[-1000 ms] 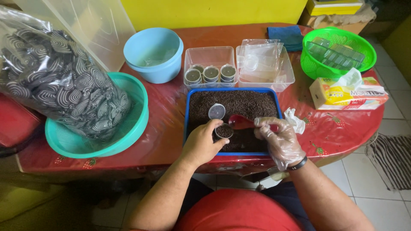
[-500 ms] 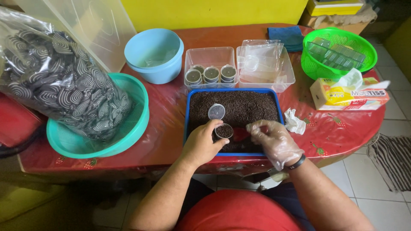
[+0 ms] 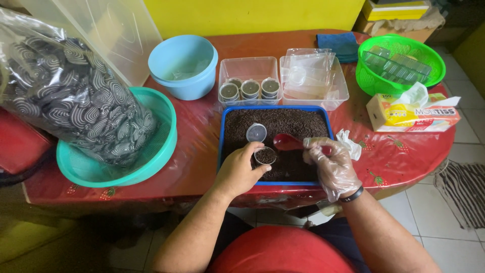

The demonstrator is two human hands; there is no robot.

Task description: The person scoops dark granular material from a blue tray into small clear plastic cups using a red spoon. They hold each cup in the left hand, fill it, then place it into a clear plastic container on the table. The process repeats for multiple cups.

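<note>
Two hands over the blue tray (image 3: 221, 132) of dark soil, which sits at the near edge of the red table (image 3: 197, 136). Left hand (image 3: 237, 169) is bare, fingers curled around a small round cup (image 3: 264, 155) with soil in it, held just above the tray's near half. Right hand (image 3: 331, 167) wears a clear glove and has its fingers closed on the handle of a red spoon (image 3: 288, 143), bowl pointing toward the cup and just beside it. A clear lid (image 3: 256, 133) lies on the soil right behind the cup.

Behind the tray is a clear box (image 3: 247, 71) with three filled cups (image 3: 249, 89), and next to that another clear box (image 3: 337, 91) holding plastic bits. Left of the tray: a teal bowl (image 3: 161, 151) with a big bag (image 3: 70, 106) of patterned stuff leaning in it, plus a light blue bowl (image 3: 184, 65) further back. Right of the tray: a tissue box (image 3: 411, 115) and a green basket (image 3: 401, 63).
</note>
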